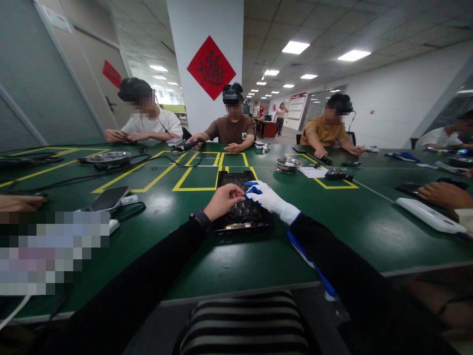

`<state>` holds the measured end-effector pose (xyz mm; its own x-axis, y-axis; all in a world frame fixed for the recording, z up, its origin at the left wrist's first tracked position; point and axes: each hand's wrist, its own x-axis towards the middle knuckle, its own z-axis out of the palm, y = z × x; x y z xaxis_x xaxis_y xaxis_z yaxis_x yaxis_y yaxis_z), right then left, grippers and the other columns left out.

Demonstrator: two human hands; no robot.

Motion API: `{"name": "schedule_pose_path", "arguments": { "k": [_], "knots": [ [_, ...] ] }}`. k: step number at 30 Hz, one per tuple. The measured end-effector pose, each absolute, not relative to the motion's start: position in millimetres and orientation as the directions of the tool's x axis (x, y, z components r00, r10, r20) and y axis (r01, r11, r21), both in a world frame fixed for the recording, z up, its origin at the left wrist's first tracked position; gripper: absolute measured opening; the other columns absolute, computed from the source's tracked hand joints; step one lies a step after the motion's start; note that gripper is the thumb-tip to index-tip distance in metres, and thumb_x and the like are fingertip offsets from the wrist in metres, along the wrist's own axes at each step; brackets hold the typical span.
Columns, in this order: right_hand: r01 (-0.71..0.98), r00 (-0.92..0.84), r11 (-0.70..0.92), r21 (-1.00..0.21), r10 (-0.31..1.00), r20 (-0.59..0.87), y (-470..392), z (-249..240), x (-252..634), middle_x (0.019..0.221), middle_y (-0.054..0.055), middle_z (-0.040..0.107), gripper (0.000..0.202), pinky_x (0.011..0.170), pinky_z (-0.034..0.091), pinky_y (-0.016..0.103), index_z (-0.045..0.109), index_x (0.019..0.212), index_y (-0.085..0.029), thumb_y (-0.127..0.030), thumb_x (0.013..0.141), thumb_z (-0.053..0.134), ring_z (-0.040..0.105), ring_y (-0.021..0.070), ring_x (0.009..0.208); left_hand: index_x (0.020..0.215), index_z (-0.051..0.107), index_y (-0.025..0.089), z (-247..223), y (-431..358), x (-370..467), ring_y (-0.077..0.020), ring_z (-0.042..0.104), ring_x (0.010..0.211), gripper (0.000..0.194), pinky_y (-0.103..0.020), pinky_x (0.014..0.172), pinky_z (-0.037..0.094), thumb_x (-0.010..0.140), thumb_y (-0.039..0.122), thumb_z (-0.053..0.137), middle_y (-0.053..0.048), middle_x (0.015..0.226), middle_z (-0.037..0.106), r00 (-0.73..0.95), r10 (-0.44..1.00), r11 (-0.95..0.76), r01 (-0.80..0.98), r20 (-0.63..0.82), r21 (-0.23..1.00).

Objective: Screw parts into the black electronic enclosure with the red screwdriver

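Note:
In the head view, my bare left hand (224, 201), with a dark watch (201, 218) on the wrist, is closed in a pinch over a black tray (266, 228). My right hand (271, 197) wears a white glove with blue fingertips. Its fingers are curled together and meet those of my left hand. Whatever lies between the fingertips is too small to make out. Round shapes show on the tray's dark inside, partly covered by my hands. A pale narrow strip (238, 226) lies along its near side.
Yellow tape (194, 189) marks the green table (177, 266). Metal bowls (289, 164) and a phone (109, 198) lie about. A blue and white glove (300, 246) lies under my right forearm. Several people (231, 123) sit around. A white oblong device (430, 215) is at right.

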<state>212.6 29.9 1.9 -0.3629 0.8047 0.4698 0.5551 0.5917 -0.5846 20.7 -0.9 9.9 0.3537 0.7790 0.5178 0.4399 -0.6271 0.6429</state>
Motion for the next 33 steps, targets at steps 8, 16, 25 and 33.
{"name": "schedule_pose_path", "arguments": {
  "k": [8,16,25,33],
  "knots": [
    [0.586,-0.406,0.661,-0.469,0.741,0.535,24,6,216,0.125,0.004,0.051,0.012,0.102,0.030,0.041,0.066,0.077,-0.021,-0.030,0.074,0.059,0.042,0.0210,0.117,0.077,0.066,0.014,9,-1,20,-0.0122,0.053,0.064,0.023,-0.024,0.060,0.041,0.072,0.036,0.063,-0.003,0.072,0.063,0.360,0.790,-0.614,0.458,0.497,0.643],
    [0.439,-0.437,0.554,-0.707,0.819,0.371,20,11,214,0.110,0.007,0.060,0.034,0.091,0.042,0.034,0.059,0.109,-0.016,-0.024,0.076,0.056,0.056,0.0162,0.097,0.077,0.064,0.013,11,-3,20,-0.0106,0.049,0.061,0.026,-0.022,0.057,0.037,0.072,0.038,0.063,-0.001,0.069,0.061,0.388,0.784,-0.617,0.405,0.484,0.675],
    [0.378,-0.459,0.523,-0.764,0.822,0.336,15,17,213,0.104,0.006,0.062,0.047,0.087,0.044,0.030,0.054,0.117,-0.014,-0.026,0.072,0.060,0.058,0.0147,0.091,0.077,0.062,0.013,11,-2,21,-0.0094,0.046,0.058,0.026,-0.021,0.054,0.035,0.071,0.038,0.064,0.001,0.065,0.056,0.409,0.775,-0.622,0.359,0.482,0.696],
    [0.308,-0.516,0.556,-0.772,0.780,0.355,21,18,215,0.114,0.009,0.060,0.044,0.094,0.040,0.030,0.058,0.112,-0.012,-0.025,0.070,0.061,0.055,0.0172,0.102,0.079,0.062,0.013,11,-3,21,-0.0085,0.046,0.057,0.028,-0.020,0.053,0.036,0.070,0.039,0.066,0.001,0.065,0.055,0.425,0.771,-0.621,0.340,0.474,0.706]
  ]
}}
